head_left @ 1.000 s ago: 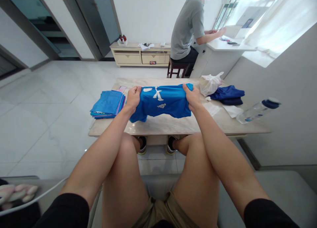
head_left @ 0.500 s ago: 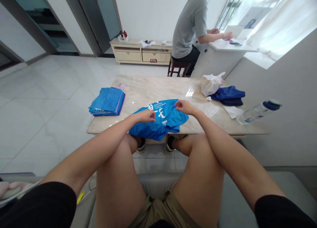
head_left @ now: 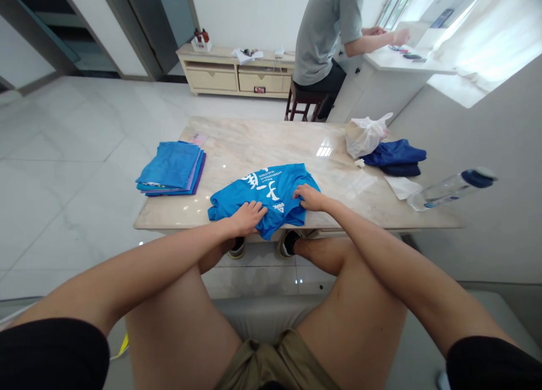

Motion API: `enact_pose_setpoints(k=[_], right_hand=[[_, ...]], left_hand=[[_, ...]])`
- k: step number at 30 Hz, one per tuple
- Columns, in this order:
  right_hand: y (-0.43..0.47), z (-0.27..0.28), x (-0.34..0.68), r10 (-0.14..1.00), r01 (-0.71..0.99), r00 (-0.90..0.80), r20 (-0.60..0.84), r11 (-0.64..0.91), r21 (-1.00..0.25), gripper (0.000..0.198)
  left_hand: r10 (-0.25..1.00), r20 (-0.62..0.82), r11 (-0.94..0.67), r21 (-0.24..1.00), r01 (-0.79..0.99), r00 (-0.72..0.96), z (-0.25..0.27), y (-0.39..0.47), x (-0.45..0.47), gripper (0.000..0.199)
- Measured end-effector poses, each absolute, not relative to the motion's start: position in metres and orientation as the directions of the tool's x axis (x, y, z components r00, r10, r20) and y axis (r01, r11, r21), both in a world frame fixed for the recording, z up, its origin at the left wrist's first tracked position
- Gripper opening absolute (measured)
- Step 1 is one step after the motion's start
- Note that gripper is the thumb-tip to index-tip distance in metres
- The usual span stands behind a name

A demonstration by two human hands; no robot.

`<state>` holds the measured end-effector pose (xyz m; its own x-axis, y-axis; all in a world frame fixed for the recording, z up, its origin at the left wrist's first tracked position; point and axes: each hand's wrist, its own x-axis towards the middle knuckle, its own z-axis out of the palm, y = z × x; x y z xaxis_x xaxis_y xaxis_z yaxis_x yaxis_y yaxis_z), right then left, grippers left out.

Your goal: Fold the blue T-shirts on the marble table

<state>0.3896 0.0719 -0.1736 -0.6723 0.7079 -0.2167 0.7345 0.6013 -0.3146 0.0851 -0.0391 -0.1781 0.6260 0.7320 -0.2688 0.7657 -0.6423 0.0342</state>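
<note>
A blue T-shirt (head_left: 271,189) with white lettering lies rumpled at the near edge of the marble-topped table (head_left: 237,144), its lower part hanging over that edge. My left hand (head_left: 249,217) rests on the cloth near the edge, fingers stretched out and slightly apart. On the shirt's right side, my right hand (head_left: 311,198) has its fingers curled and closed on the fabric. To the left sits a neat stack of folded blue and purple clothes (head_left: 171,167).
A white plastic bag (head_left: 364,136) and dark blue folded cloth (head_left: 396,156) are at the table's right. Nearer stands a tilted-looking clear water bottle (head_left: 451,189) beside a white paper (head_left: 402,187). Beyond, another person (head_left: 326,34) sits on a stool at a white counter.
My left hand has come down onto the shirt and its fingers have spread. My right hand has moved down along the shirt's right side. The view has shifted slightly.
</note>
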Motion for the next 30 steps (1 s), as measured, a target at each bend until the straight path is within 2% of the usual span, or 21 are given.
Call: enact_pose_setpoints(k=[2, 5, 7, 9, 12, 14, 16, 18, 21, 23, 25, 28, 30], right_hand=[[0.078, -0.17, 0.395, 0.761, 0.731, -0.636, -0.132, 0.538, -0.419, 0.044], [0.083, -0.159, 0.4, 0.858, 0.677, -0.513, -0.008, 0.399, -0.619, 0.035], [0.086, -0.147, 0.403, 0.916, 0.599, -0.399, 0.041, 0.294, -0.745, 0.025], [0.089, -0.134, 0.406, 0.96, 0.496, -0.27, 0.07, 0.201, -0.845, 0.018], [0.094, -0.114, 0.413, 0.993, 0.327, -0.087, 0.077, 0.102, -0.94, 0.019], [0.094, -0.1, 0.416, 0.997, 0.208, -0.037, 0.074, 0.08, -0.975, 0.03], [0.089, -0.086, 0.416, 0.995, 0.083, -0.04, 0.086, 0.089, -0.992, 0.043], [0.08, -0.074, 0.412, 0.991, -0.013, -0.085, 0.101, 0.1, -0.995, 0.053], [0.068, -0.065, 0.407, 0.973, -0.002, -0.225, 0.059, 0.061, -0.998, 0.062], [0.064, -0.069, 0.406, 0.959, 0.093, -0.281, 0.026, 0.054, -0.994, 0.062], [0.066, -0.08, 0.406, 0.963, 0.225, -0.269, 0.033, 0.096, -0.97, 0.058], [0.073, -0.105, 0.407, 0.97, 0.467, -0.242, 0.041, 0.153, -0.871, 0.045], [0.078, -0.122, 0.405, 0.967, 0.613, -0.255, 0.002, 0.163, -0.773, 0.038]], left_hand=[[0.703, -0.308, -0.643, 0.111, 0.758, 0.641, -0.17, -0.029, 0.078, 0.057], [0.706, -0.336, -0.585, 0.22, 0.78, 0.624, -0.157, -0.013, 0.073, 0.03], [0.771, -0.278, -0.495, 0.302, 0.815, 0.572, -0.147, 0.001, 0.071, 0.022], [0.874, -0.131, -0.363, 0.463, 0.808, 0.468, -0.133, 0.018, 0.068, 0.018], [0.978, 0.079, -0.182, 0.771, 0.61, 0.192, -0.103, 0.041, 0.055, 0.023], [0.994, 0.109, -0.11, 0.905, 0.411, 0.027, -0.081, 0.048, 0.043, 0.034], [0.993, 0.088, -0.068, 0.969, 0.238, -0.075, -0.06, 0.046, 0.031, 0.041], [0.993, 0.045, -0.028, 0.988, 0.154, -0.105, -0.043, 0.037, 0.023, 0.044], [0.997, -0.046, 0.055, 0.979, 0.195, -0.054, -0.033, 0.021, 0.016, 0.049], [0.994, -0.1, 0.076, 0.936, 0.345, 0.053, -0.039, 0.015, 0.015, 0.056], [0.961, -0.183, 0.038, 0.832, 0.554, 0.209, -0.052, 0.013, 0.016, 0.058], [0.878, -0.326, -0.081, 0.619, 0.781, 0.35, -0.079, 0.017, 0.016, 0.051], [0.876, -0.318, -0.159, 0.519, 0.84, 0.362, -0.094, 0.022, 0.016, 0.042]])
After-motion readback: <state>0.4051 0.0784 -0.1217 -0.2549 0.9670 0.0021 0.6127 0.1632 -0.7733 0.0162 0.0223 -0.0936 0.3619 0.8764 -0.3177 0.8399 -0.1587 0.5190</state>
